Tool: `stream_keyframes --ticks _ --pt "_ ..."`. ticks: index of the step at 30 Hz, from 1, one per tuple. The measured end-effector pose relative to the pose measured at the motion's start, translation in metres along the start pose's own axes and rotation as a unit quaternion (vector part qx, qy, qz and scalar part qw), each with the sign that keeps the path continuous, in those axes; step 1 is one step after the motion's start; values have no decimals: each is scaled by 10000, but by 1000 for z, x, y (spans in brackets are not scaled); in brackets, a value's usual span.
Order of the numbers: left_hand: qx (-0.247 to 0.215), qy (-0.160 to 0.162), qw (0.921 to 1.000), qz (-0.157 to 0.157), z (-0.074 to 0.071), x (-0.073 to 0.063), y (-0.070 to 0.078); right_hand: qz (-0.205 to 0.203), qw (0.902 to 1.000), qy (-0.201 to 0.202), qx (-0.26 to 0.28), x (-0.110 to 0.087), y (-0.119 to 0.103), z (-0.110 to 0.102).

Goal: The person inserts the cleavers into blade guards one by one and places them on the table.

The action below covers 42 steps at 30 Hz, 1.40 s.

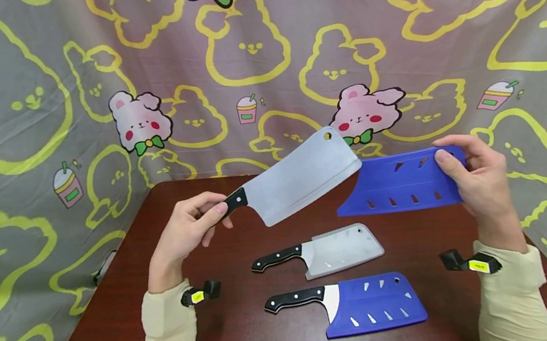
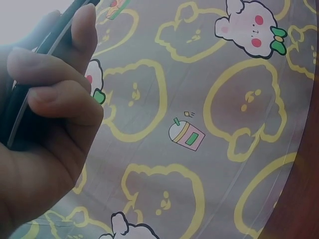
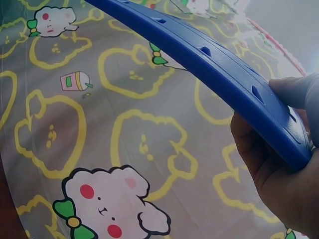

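My left hand [image 1: 189, 224] grips the black handle [image 1: 233, 200] of a bare cleaver [image 1: 300, 175], its broad steel blade tilted up to the right above the table. At the other side, my right hand [image 1: 483, 183] pinches the closed end of a blue slotted blade sheath [image 1: 394, 183] between thumb and fingers. The blade's far corner comes right up to the sheath's open end in the head view. In the right wrist view the sheath [image 3: 214, 74] shows edge-on with its row of slots. In the left wrist view the fingers [image 2: 55, 99] curl round the dark handle.
On the dark red-brown table [image 1: 233, 337] lie two more cleavers. One wears a translucent sheath [image 1: 348, 247]; nearer me, the other wears a blue sheath [image 1: 379, 303]. Both have black handles pointing left. A cartoon-printed curtain [image 1: 261, 80] hangs behind and at both sides.
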<state>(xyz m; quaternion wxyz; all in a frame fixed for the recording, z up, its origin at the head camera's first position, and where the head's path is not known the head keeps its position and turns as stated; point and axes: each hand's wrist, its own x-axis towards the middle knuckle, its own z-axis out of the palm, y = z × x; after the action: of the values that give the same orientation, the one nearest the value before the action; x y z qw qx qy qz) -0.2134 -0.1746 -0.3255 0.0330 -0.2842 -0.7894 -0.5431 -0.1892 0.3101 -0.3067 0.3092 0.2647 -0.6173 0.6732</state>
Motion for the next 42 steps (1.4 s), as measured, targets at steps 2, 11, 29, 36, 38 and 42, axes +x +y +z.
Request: stream_keyframes --ticks 2,11,29,36,38,42 --pt "1 -1 10000 22 0 0 -1 4 10000 -25 -16 0 0 0" --pt "25 17 9999 97 -1 0 -3 -75 9999 70 113 1 0 -1" --pt "-39 -918 9942 550 4 0 6 -48 9954 460 836 1 -2 -5" --pt "162 -1697 9849 292 9 -4 13 -173 9944 315 995 1 -8 -10" --pt "291 -1929 9808 9 11 -5 16 -155 9949 318 940 1 -9 -11" --pt "560 -2296 9710 -357 19 -7 23 -120 9982 41 578 -1 -10 -15"
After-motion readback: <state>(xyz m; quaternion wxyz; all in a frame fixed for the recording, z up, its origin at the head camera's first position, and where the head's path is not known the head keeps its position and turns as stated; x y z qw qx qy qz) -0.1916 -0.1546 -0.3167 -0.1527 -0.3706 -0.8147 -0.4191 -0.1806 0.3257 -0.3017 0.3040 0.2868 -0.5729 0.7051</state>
